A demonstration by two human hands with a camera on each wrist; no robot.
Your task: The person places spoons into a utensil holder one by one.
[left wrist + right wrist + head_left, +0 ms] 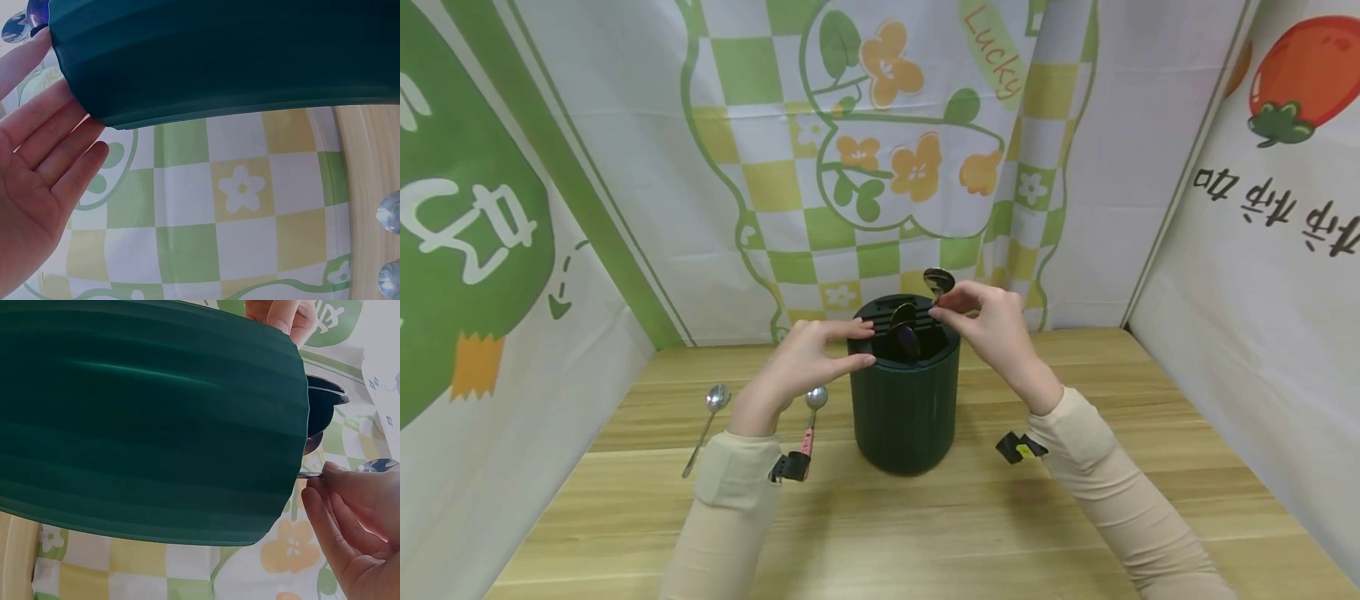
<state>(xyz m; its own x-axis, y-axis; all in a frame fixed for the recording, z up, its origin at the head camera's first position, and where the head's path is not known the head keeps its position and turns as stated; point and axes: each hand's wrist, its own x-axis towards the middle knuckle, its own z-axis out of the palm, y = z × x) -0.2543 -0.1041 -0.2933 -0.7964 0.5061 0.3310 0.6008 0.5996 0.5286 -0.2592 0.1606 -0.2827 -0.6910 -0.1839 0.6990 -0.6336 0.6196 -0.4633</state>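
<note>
A dark green ribbed cutlery holder (pixel 904 421) stands upright on the table, with dividers across its open top. My right hand (pixel 996 333) pinches a metal spoon (pixel 938 282) just below its bowl. In the right wrist view that spoon's handle (pixel 309 475) runs down behind the holder's rim, its lower end hidden inside. At the left rim, my left hand (pixel 805 358) rests with fairly straight fingers, thumb toward the near side. Between the hands, a gold-edged spoon (pixel 903 314) and a dark, purplish spoon (pixel 908 342) stand in the holder, bowls up.
On the wooden table (pixel 925 533), left of the holder, lie a plain metal spoon (pixel 707 417) and a spoon with a pink handle (pixel 807 437), partly covered by the left wrist's black strap. A patterned curtain (pixel 760 167) hangs close behind; printed cloth walls flank both sides.
</note>
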